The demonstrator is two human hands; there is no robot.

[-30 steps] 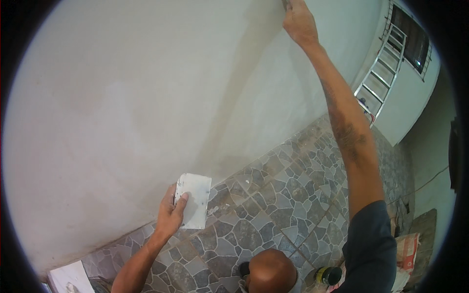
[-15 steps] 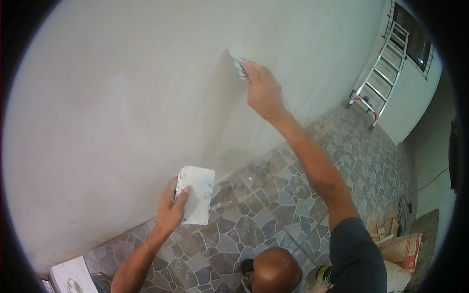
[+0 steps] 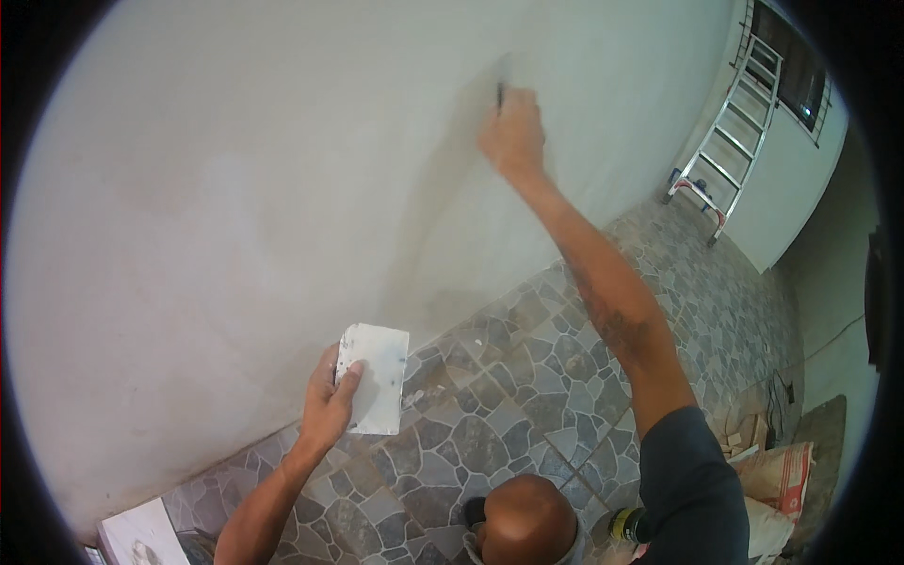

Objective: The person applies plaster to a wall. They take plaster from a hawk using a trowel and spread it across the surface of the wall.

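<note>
Up the pale wall (image 3: pixel 235 207), I saw the right grip (image 3: pixel 513 132), closed round a blurred spreading tool (image 3: pixel 500 95), rise slightly, seemingly shifting work higher, while the left grip (image 3: pixel 329 407) held a white plate (image 3: pixel 381 381) over the floor (image 3: pixel 480 444) near its wall-side edge.

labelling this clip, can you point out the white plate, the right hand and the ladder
White plate (image 3: pixel 380 384): head view, middle of its flat face
Right hand (image 3: pixel 514 134): head view, back of the hand
Ladder (image 3: pixel 734 139): head view, a middle rung
</note>
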